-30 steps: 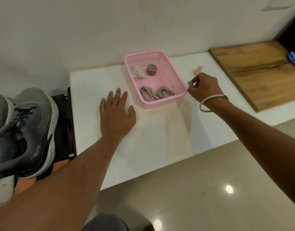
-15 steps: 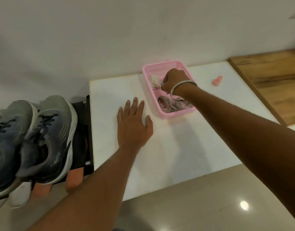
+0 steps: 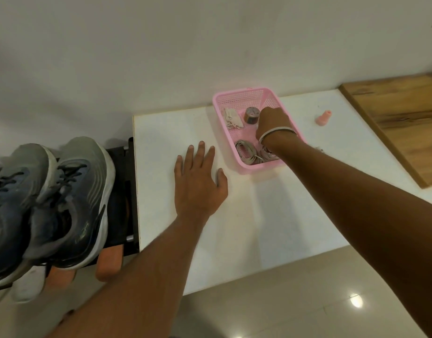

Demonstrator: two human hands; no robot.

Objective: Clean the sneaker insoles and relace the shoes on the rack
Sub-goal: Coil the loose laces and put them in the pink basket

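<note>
Two grey-blue sneakers [image 3: 73, 196] [image 3: 12, 198] with dark laces stand side by side on a black rack [image 3: 123, 191] at the left. On the white table [image 3: 259, 228] a pink mesh basket [image 3: 237, 96] holds coiled grey laces [image 3: 245, 154], a small grey round tin [image 3: 251, 115] and a beige bundle [image 3: 232, 118]. My right hand [image 3: 273, 121] reaches down inside the basket, just right of the tin, with its fingers hidden from view. My left hand [image 3: 198, 181] lies flat on the table, fingers spread, left of the basket.
A small pink bottle-shaped piece [image 3: 323, 117] stands on the table right of the basket. A wooden board [image 3: 405, 123] adjoins the table's right side. Orange items [image 3: 110, 262] and a white shoe [image 3: 27, 284] sit below the rack. Glossy tiled floor lies in front.
My right hand moved from beside the pink piece, leftward into the basket, and now sits lower next to the tin. The left hand stayed flat.
</note>
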